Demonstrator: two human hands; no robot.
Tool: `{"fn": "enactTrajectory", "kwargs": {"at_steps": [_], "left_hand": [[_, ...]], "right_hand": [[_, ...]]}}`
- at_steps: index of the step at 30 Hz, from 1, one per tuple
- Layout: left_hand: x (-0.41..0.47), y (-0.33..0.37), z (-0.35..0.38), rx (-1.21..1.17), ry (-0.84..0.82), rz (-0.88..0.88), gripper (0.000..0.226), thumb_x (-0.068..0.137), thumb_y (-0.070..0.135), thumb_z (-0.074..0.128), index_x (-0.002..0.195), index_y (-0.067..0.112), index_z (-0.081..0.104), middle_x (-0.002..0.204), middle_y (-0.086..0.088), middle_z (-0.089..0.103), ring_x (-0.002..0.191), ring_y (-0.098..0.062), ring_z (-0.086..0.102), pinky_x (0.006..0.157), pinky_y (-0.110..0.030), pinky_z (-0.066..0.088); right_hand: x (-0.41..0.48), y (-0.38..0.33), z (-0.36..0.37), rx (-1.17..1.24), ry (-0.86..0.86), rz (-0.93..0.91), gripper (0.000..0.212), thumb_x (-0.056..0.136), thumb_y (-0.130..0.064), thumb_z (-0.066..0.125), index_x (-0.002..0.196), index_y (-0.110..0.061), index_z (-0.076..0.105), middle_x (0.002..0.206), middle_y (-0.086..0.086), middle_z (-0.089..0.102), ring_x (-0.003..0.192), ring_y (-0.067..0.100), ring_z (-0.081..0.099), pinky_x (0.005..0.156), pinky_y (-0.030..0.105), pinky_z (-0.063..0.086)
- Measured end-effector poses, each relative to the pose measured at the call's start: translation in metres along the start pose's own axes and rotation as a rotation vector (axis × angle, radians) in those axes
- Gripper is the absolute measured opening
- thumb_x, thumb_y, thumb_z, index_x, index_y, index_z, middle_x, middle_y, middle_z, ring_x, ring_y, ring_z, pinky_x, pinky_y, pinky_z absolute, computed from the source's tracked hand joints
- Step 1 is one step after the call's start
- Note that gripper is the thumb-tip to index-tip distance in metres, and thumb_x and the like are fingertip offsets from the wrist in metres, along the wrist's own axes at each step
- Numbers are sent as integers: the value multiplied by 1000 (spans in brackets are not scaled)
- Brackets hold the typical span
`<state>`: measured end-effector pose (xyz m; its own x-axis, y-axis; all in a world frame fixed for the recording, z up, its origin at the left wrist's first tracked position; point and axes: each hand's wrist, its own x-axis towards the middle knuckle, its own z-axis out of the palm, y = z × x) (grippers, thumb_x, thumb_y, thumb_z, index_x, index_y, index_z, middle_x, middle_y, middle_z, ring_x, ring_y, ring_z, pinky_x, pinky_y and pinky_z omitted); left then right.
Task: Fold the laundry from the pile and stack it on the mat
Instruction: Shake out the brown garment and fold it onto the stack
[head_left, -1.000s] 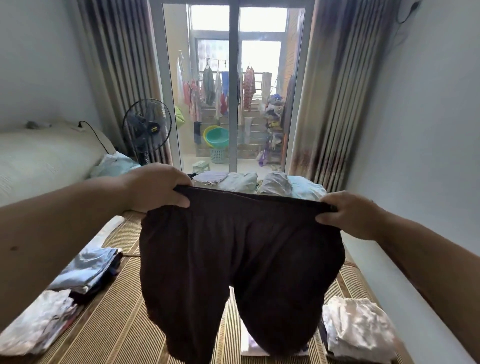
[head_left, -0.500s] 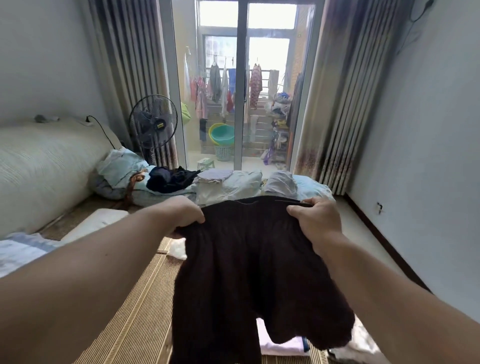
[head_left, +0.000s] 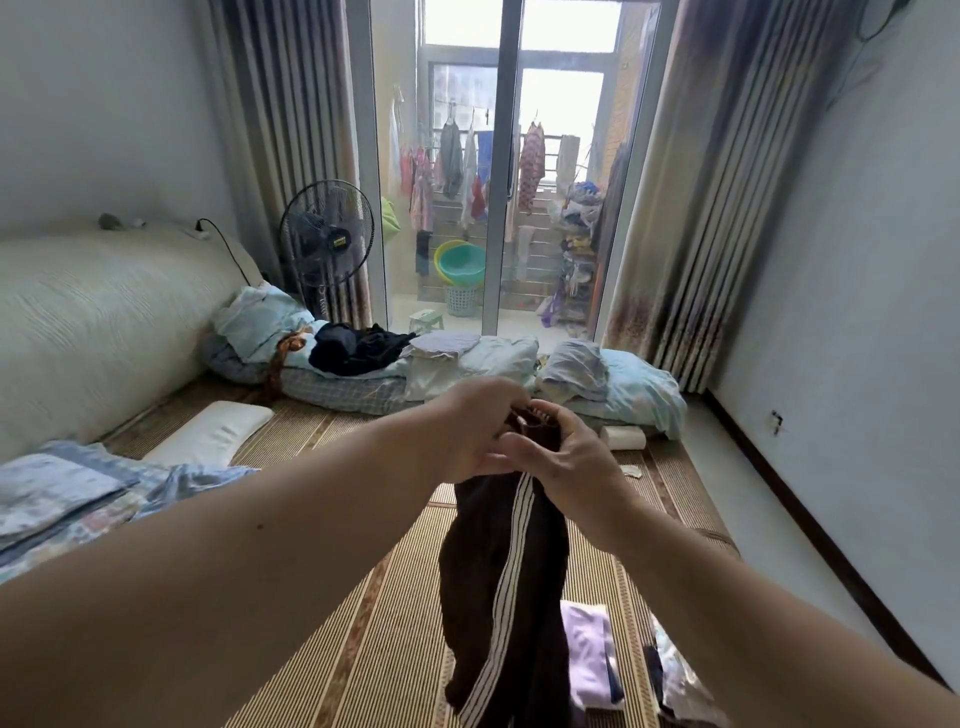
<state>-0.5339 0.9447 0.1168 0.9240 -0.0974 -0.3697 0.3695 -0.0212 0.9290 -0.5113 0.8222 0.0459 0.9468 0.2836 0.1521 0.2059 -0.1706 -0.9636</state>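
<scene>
Left grip (head_left: 467, 431) and right grip (head_left: 566, 457), head view: both are closed on the waistband of the dark shorts (head_left: 498, 582). They meet at mid-frame, knuckles touching or very nearly so. Right fingers curl over the top of the band. Left fingers and thumb pinch it from the other side, though the exact finger placement there is blurred.

Garment state: halved lengthwise, the two legs lying against each other, with a white side stripe facing the camera. It hangs straight down from the grips, long axis vertical. The hem is out of frame at the bottom edge, so I cannot tell whether it touches the mat (head_left: 363, 649).

Key relation: the shorts lie directly below both grips, neither hand nearer than the other. Bare mat lies beneath them and to their left.

Surroundings: a lilac garment (head_left: 589, 654) lies on the mat just right of the hanging legs, on the right grip's side. Folded blue items (head_left: 57, 488) sit at the mat's left edge, well apart. The dark pile (head_left: 358, 345) rests on bedding at the far edge.

Judgement: the lengthwise fold is done and the cross fold is not yet done. Next move likely lowers the shorts flat and folds across the long axis.
</scene>
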Motion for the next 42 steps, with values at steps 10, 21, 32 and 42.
{"fn": "enactTrajectory", "kwargs": {"at_steps": [10,21,32,42], "left_hand": [[-2,-56,-91,491,447,551,82,65,48,80,137,35,42,130,3,49,115,-14,53,96,-31,45],[22,-116,-145,105,-138,246,41,67,18,74,106,10,68,107,-9,72,99,-23,68,84,-30,54],[113,-165,-236,659,191,151,7,86,25,67,79,27,68,83,7,70,89,-18,67,89,-37,51],[147,-238,-270,634,155,295,7,85,20,66,81,24,70,80,8,70,81,-17,66,80,-42,53]], "right_hand": [[5,-5,-11,201,-130,26,37,65,-10,68,101,-13,71,102,22,70,97,36,65,98,53,47],[29,20,-10,57,-365,168,42,80,4,65,92,-36,72,85,6,65,77,20,61,85,46,50],[94,116,97,-353,-152,168,18,87,-12,66,75,-25,63,67,-2,63,57,12,55,54,27,46],[76,190,143,-252,-174,116,37,86,-4,64,103,-36,67,89,-20,68,70,-9,61,63,9,48]]}}
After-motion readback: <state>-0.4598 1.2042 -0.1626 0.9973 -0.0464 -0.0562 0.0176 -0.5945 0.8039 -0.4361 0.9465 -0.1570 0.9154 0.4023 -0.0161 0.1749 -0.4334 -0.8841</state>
